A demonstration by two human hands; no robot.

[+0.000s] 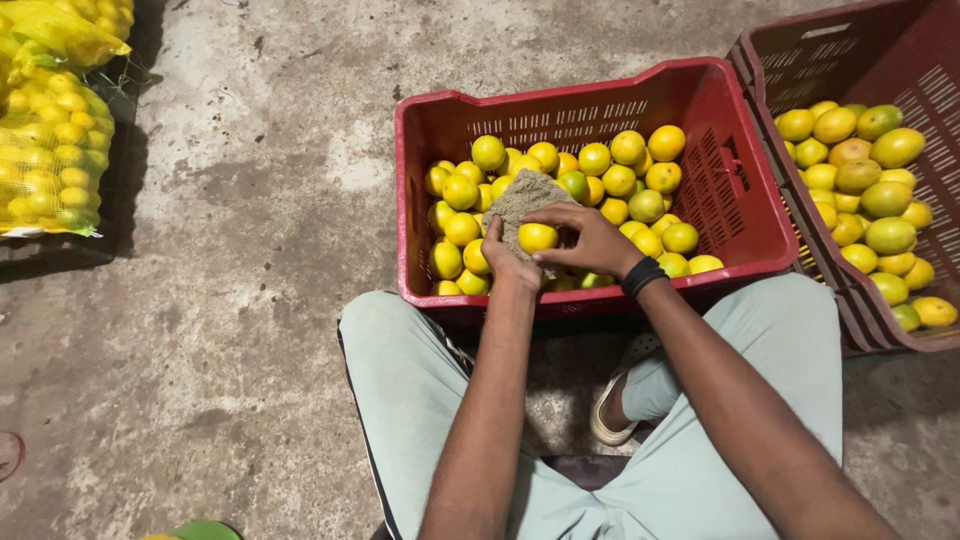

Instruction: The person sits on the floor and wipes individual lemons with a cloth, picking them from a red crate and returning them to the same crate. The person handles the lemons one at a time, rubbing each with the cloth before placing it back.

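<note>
My left hand (507, 255) grips a grey-brown cloth (527, 195) over a red plastic crate (735, 200). A yellow citrus fruit (537, 237) sits against the cloth, and my right hand (590, 240) closes its fingers on that fruit from the right. A black band circles my right wrist. The crate under both hands holds several yellow and green fruits (620, 180). My knees in pale green trousers flank the crate's near wall.
A second red crate (905, 70) with larger yellow-green fruits (870, 190) stands at the right, touching the first. Yellow mesh sacks of fruit (45, 150) lie at the far left. Stained concrete floor (230, 300) lies between. A sandal (612, 415) shows under my leg.
</note>
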